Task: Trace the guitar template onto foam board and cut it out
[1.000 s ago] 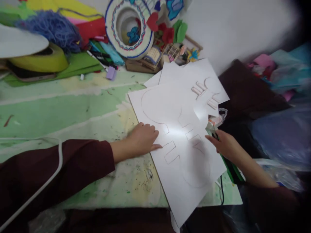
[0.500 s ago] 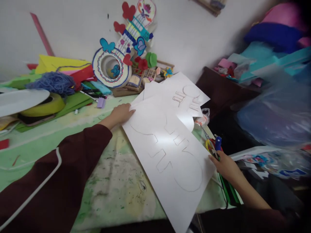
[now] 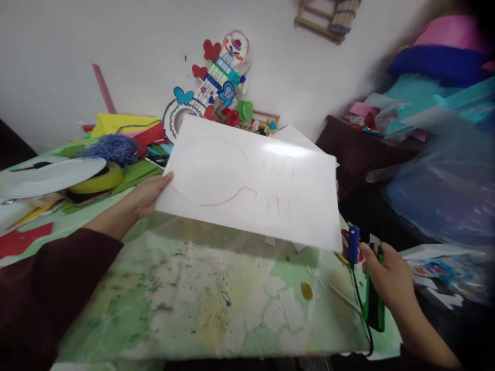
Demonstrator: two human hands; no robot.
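My left hand [image 3: 149, 195] pinches the left end of a large white paper sheet [image 3: 232, 170], thumb on top. The sheet is lifted above the table and tilted, its long side running left to right. Pencil lines on it form a big rounded shape and several narrow tabs. At the table's right edge, my right hand [image 3: 392, 273] is closed around a green utility knife [image 3: 374, 312], a pale blade-like tip showing above the fingers. Just left of this hand stands a blue-handled tool [image 3: 353, 245] with a black cord. Behind the raised sheet, another white sheet [image 3: 296, 135] is partly hidden.
A decorated paper guitar [image 3: 216, 77] leans on the wall. On the left lie blue yarn [image 3: 112, 148], a white plate [image 3: 54, 178], yellow tape [image 3: 96, 179] and coloured sheets. Plastic bags [image 3: 436, 190] crowd the right side. A stained green cloth [image 3: 185, 304] covers the table.
My left hand has moved left, raising and turning the sheet from a slant to nearly level across the view. My right hand has moved right, away from the sheet, with the green utility knife.
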